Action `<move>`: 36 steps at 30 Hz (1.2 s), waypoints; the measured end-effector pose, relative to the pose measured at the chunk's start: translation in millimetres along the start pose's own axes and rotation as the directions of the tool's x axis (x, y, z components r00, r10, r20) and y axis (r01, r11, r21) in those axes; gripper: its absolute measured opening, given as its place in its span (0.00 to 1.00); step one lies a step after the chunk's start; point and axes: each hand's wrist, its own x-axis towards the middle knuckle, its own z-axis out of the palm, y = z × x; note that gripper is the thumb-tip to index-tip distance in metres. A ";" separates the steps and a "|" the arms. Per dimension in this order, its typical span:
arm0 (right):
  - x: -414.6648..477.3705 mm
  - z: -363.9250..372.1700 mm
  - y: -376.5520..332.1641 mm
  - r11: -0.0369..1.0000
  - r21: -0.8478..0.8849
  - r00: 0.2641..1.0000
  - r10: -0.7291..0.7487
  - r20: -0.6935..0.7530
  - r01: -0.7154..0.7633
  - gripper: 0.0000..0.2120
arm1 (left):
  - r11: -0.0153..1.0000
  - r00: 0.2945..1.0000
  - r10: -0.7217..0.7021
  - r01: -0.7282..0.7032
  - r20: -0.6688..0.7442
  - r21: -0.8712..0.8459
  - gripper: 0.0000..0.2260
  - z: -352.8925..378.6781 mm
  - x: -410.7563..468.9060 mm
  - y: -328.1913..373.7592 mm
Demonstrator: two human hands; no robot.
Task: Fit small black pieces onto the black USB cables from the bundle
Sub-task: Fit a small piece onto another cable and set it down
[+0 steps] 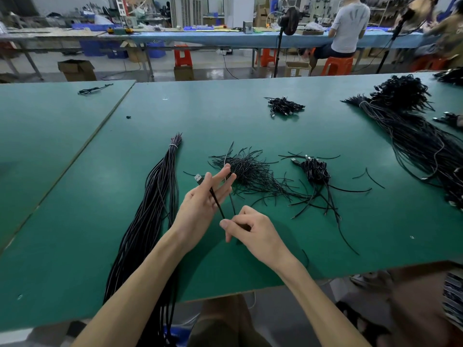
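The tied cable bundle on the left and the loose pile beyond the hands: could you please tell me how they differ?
The cable bundle is long, hanging over the near edge; the loose pile holds short strands, all on top. The cable bundle is tied and lies straight; the loose pile is untied and tangled. Both are black, on the green table.

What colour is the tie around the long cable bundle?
The tie is white; the head view shows it best.
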 end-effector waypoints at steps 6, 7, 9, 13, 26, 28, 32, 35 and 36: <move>1.6 0.1 -0.1 1.000 -0.020 0.999 -0.003 -0.044 0.002 0.12 | 0.963 0.999 -0.033 0.028 -0.014 -0.268 0.24 -2.0 0.4 10.0; 1.9 0.2 0.5 1.000 -0.030 0.998 -0.009 -0.056 0.007 0.10 | 0.943 0.998 -0.054 0.041 -0.030 -0.329 0.23 -4.1 0.9 12.6; 2.3 0.3 1.2 1.000 -0.030 0.997 -0.008 -0.073 0.005 0.07 | 0.904 0.996 -0.087 0.072 -0.018 -0.421 0.21 -10.5 0.4 17.2; 3.8 1.1 1.4 1.000 0.013 0.993 0.019 -0.119 -0.018 0.04 | 0.911 0.992 -0.073 0.107 0.099 -0.398 0.23 -15.1 -3.8 25.8; 6.4 -2.6 3.1 0.994 0.022 0.973 0.111 -0.202 -0.109 0.15 | 0.038 0.877 0.158 -0.465 0.454 0.884 0.13 2.6 -12.5 -10.0; 7.0 -2.6 3.5 0.992 0.052 0.967 0.120 -0.227 -0.111 0.17 | -0.101 0.821 0.238 -0.510 0.518 0.854 0.10 6.6 -13.4 -9.7; 5.8 -1.8 2.6 0.982 0.170 0.956 0.121 -0.267 -0.076 0.17 | -0.172 0.822 0.313 -0.444 0.476 0.880 0.05 6.3 -13.2 -8.7; 4.3 -1.6 1.6 0.983 0.170 0.954 0.118 -0.276 -0.072 0.14 | -0.154 0.854 0.295 -0.399 0.428 0.904 0.09 6.2 -14.0 -8.1; 4.3 -1.6 1.5 0.982 0.175 0.952 0.119 -0.281 -0.071 0.13 | -0.151 0.856 0.301 -0.391 0.419 0.908 0.11 7.5 -14.3 -7.6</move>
